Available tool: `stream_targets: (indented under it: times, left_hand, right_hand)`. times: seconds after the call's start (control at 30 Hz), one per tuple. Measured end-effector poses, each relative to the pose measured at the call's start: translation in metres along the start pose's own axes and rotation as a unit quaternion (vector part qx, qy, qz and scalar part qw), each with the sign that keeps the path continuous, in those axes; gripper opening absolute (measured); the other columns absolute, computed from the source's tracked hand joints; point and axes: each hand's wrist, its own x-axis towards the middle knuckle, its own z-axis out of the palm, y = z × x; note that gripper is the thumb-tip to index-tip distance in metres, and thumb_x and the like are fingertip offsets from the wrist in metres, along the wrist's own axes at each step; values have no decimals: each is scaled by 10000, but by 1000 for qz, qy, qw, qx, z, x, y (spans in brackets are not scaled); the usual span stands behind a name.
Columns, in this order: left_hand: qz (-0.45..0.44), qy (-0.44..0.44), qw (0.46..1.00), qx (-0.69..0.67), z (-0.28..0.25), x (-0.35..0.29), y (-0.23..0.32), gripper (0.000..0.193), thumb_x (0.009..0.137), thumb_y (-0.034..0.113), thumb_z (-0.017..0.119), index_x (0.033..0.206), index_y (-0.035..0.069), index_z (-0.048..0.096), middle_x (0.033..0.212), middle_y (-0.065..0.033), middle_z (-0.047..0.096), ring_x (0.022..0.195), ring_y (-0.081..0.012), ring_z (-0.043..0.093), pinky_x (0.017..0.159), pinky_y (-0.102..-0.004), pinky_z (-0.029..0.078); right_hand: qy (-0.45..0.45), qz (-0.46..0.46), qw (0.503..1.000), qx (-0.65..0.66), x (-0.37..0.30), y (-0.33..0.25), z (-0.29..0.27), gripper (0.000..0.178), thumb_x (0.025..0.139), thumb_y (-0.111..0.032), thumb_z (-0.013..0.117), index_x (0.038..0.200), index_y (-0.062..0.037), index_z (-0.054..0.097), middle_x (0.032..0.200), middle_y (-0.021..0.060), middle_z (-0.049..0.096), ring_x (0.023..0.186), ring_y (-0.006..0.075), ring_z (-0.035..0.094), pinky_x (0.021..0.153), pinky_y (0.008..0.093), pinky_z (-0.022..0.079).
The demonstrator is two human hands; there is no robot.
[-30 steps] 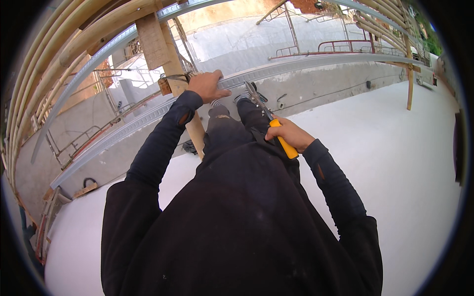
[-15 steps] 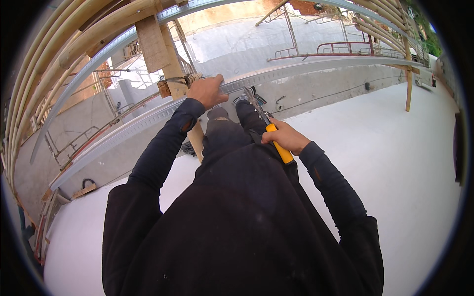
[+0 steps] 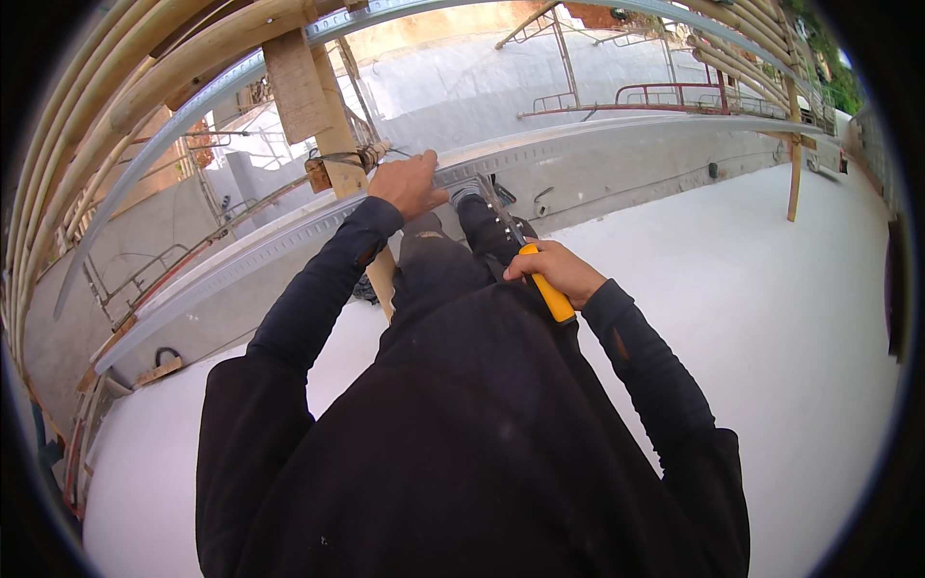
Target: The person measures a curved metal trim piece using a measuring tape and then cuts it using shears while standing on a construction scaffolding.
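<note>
A long pale metal profile (image 3: 515, 156) with a row of slots along its side runs across in front of me. My left hand (image 3: 409, 184) is closed over it beside an upright wooden post, with the thumb toward the right. In my right hand (image 3: 567, 270) is a pair of tin snips with yellow handles (image 3: 552, 298), gripped near my right thigh. Their metal jaws point away from me and reach up to the near edge of the profile, just right of my left hand. Whether the blades are around the metal, I cannot tell.
The wooden post (image 3: 336, 130) stands left of centre, tied to a crosspiece. Wooden poles (image 3: 145, 87) and another metal strip (image 3: 183, 125) curve past at upper left. Red scaffold frames (image 3: 665, 94) stand beyond. White flooring (image 3: 732, 318) spreads at right.
My left hand has barely shifted along the profile, still closed over it. The snips stay in my right hand with their jaws at the profile's edge, and the view has moved slightly.
</note>
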Motion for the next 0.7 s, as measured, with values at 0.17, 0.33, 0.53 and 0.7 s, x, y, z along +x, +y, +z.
stream_targets:
  times: [0.17,0.33,0.53,0.7]
  left_hand:
    - [-17,-30,999,0,-4,5,-3,440,777,386,675,993,29,537,870,-170,664,808,-362,654,694,-468,506]
    - [-22,-20,1000,-2,-4,5,-3,446,772,398,682,991,33,550,877,-169,671,820,-357,659,697,-464,510]
    - [-38,-23,999,-7,-2,3,-1,440,757,397,692,972,33,569,888,-165,674,826,-353,661,695,-463,512]
    - [-41,-39,998,-20,-6,3,-1,411,770,370,646,993,32,570,898,-180,663,845,-372,644,740,-472,500]
  right_hand:
    - [20,-51,998,-40,5,5,5,529,791,-430,707,1100,-22,571,966,65,573,878,146,545,822,277,442]
    - [10,-14,1000,24,-1,0,1,762,846,-754,448,1127,-58,576,870,21,540,769,92,531,780,229,445]
    - [32,-81,992,96,1,4,19,522,962,-510,493,1195,-51,579,813,-9,556,764,68,522,747,210,430]
    - [131,-123,983,-36,25,32,19,276,913,-296,621,988,-31,635,814,8,576,731,78,521,709,223,428]
